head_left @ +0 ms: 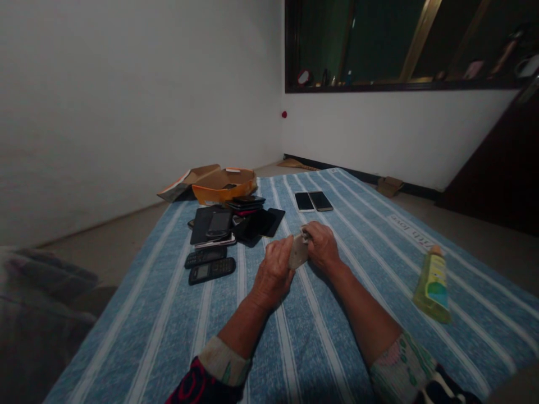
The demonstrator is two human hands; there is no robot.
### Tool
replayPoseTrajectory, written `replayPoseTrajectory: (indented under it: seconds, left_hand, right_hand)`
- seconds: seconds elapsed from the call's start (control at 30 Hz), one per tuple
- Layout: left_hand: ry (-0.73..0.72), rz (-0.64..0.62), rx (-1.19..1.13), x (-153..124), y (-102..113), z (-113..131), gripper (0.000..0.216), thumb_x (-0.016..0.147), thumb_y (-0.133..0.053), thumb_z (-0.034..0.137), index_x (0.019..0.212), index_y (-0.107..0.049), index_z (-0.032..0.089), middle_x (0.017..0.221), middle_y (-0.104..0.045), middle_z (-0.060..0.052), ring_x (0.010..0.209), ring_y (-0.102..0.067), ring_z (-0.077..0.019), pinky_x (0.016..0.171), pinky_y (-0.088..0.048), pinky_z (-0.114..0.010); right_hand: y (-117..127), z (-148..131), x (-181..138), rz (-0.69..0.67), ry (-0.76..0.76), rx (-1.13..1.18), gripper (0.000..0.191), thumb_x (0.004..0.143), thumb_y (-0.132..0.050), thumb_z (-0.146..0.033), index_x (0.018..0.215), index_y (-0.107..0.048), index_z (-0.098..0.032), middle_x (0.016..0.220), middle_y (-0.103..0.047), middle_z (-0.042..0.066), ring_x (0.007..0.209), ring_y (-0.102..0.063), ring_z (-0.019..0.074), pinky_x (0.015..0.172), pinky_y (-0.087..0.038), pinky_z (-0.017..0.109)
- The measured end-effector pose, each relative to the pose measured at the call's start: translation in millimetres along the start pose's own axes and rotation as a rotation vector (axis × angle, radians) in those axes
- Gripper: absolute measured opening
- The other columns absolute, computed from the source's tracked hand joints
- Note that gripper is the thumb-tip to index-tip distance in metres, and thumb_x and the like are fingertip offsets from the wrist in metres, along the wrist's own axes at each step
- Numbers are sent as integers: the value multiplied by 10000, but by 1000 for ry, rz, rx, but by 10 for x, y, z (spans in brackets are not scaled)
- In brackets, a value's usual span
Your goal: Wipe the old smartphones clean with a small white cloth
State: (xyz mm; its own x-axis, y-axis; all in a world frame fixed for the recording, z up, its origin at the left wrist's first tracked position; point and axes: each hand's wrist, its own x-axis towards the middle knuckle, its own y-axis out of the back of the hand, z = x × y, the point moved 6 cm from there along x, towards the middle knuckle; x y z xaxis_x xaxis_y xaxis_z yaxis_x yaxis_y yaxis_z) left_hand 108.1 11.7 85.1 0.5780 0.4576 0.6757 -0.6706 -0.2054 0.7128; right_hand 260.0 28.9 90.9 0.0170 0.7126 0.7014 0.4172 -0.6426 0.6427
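Between my hands, above the striped cloth, a pale beige flat phone [298, 253] is held at a tilt. My left hand [273, 269] is closed around its left edge, the thumb near the top. At its upper right edge, my right hand [323, 247] is closed with bent fingers, and a small greyish bit that I cannot make out shows at the fingertips. Beyond my hands, a white-framed phone [304, 202] and a gold-framed phone [321, 201] lie side by side, dark screens up. On the left are two keypad phones [211, 270] beside a pile of dark phones [252, 225].
An opened orange cardboard box [223, 186] stands at the far left, behind the pile. A bottle of yellow-green liquid [433, 286] lies at the right. The blue striped cloth [168, 336] covers the surface. A wall [138, 84] rises on the left.
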Motion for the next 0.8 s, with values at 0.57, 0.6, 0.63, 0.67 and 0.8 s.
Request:
replayPoseTrajectory:
  seconds: [0.57, 0.6, 0.63, 0.67, 0.8]
  left_hand:
    - [72, 40, -38, -15, -9, -96, 721, 786, -540, 148, 1468, -308, 118, 1307, -566, -181, 1155, -519, -330, 993, -456, -521]
    - [77, 48, -37, -20, -10, -110, 722, 783, -539, 145, 1467, -310, 120, 1308, -565, -179, 1160, -518, -330, 995, -455, -522]
    - [84, 55, -35, -26, -10, -127, 722, 779, -540, 142, 1465, -315, 122, 1309, -565, -178, 1166, -516, -331, 997, -455, -521]
    - [93, 61, -32, -31, -9, -146, 720, 776, -539, 137, 1461, -321, 122, 1306, -566, -177, 1167, -515, -331, 996, -458, -520]
    - [146, 85, 0, -52, 6, -247, 702, 768, -542, 133, 1444, -350, 120, 1279, -581, -174, 1140, -531, -328, 975, -474, -515]
  right_hand:
    - [-130, -500, -275, -88, 133, -4, 299, 913, -476, -98, 1156, -635, -169, 1160, -655, 138, 1094, -558, 262, 959, -434, 421]
    - [-127, -523, -280, -90, 142, 6, 293, 911, -478, -96, 1144, -642, -166, 1158, -656, 140, 1087, -560, 263, 954, -436, 421]
    - [-127, -550, -288, -92, 154, 13, 282, 907, -483, -96, 1125, -650, -162, 1153, -658, 143, 1080, -561, 265, 949, -437, 420]
    - [-131, -581, -297, -99, 166, 17, 270, 903, -490, -96, 1104, -658, -160, 1149, -659, 143, 1076, -561, 267, 945, -436, 420]
    - [-183, -672, -335, -142, 188, -13, 237, 888, -508, -92, 1037, -674, -173, 1127, -665, 130, 1046, -565, 262, 919, -431, 405]
